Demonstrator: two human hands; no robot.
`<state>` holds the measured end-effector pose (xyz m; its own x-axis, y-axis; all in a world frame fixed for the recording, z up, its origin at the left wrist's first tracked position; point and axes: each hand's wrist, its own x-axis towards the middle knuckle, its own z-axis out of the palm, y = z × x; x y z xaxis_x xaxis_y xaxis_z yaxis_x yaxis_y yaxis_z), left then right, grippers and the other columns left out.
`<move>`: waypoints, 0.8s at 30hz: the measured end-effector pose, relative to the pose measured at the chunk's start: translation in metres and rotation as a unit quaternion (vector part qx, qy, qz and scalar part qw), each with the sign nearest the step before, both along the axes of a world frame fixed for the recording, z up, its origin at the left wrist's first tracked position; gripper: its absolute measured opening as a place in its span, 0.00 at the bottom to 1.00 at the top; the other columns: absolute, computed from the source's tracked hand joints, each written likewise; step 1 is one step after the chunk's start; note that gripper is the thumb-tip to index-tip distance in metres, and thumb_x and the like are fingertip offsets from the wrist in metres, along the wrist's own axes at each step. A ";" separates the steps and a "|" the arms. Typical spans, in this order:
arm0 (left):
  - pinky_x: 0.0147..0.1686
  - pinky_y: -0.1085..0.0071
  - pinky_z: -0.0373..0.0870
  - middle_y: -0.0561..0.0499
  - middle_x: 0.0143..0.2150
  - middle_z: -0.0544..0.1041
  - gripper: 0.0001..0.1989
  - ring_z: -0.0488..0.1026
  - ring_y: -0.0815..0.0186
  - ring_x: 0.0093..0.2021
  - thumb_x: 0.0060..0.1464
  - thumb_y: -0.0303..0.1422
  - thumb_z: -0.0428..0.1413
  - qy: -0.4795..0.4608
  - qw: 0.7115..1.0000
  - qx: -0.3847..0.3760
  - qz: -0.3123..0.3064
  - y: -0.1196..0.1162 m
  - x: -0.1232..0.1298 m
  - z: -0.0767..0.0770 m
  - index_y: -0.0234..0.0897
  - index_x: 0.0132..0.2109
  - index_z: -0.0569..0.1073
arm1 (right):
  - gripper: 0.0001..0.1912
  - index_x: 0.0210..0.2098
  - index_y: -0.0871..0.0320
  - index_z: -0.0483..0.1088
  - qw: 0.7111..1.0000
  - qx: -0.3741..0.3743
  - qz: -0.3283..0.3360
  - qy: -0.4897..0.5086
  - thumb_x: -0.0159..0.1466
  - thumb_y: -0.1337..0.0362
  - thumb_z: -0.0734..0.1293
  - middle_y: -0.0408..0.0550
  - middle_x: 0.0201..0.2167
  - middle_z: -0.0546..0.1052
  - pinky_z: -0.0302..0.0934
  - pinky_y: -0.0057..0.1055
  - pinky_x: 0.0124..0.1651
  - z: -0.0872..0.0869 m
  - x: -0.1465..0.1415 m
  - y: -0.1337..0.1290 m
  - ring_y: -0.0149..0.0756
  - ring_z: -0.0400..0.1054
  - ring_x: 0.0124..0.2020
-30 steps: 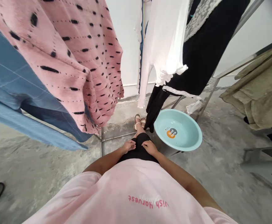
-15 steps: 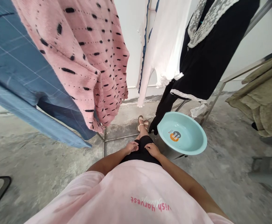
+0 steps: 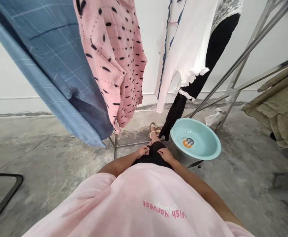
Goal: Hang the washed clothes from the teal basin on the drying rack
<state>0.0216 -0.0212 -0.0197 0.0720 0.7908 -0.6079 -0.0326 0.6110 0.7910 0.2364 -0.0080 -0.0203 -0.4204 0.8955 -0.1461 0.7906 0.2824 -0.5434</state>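
My left hand [image 3: 143, 151] is low in front of my black shorts [image 3: 152, 158], its fingers loosely curled and a little apart, with nothing seen in it. My right hand [image 3: 165, 154] is at the other side of the shorts, fingers bent inward and likewise holding nothing visible. A gap of dark cloth separates the two hands. Right of my right hand, a light blue plastic basin [image 3: 205, 141] with a round sticker inside stands raised above the floor. Neither hand touches it.
Overhead hang blue checked cloth [image 3: 52, 42], a pink black-dashed top [image 3: 124, 65], a white ruffled top [image 3: 190, 49] and a black garment [image 3: 215, 49]. A metal rack frame [image 3: 233, 92] stands at right, beside an olive garment [image 3: 279, 108]. A dark bent tube [image 3: 15, 184] is at left.
The hanging blue and pink clothes appear shifted to the right. The black garment has narrowed in view, showing more of the metal frame. My hands remain low in front of the shorts.
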 end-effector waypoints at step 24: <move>0.28 0.76 0.67 0.55 0.24 0.71 0.05 0.68 0.74 0.22 0.53 0.26 0.58 -0.032 0.996 -0.050 -0.067 0.000 0.041 0.023 0.33 0.35 0.68 | 0.15 0.38 0.55 0.78 0.998 0.070 -0.007 0.004 0.64 0.69 0.59 0.49 0.42 0.79 0.56 0.32 0.54 0.040 -0.001 -0.013 0.36 0.67 0.47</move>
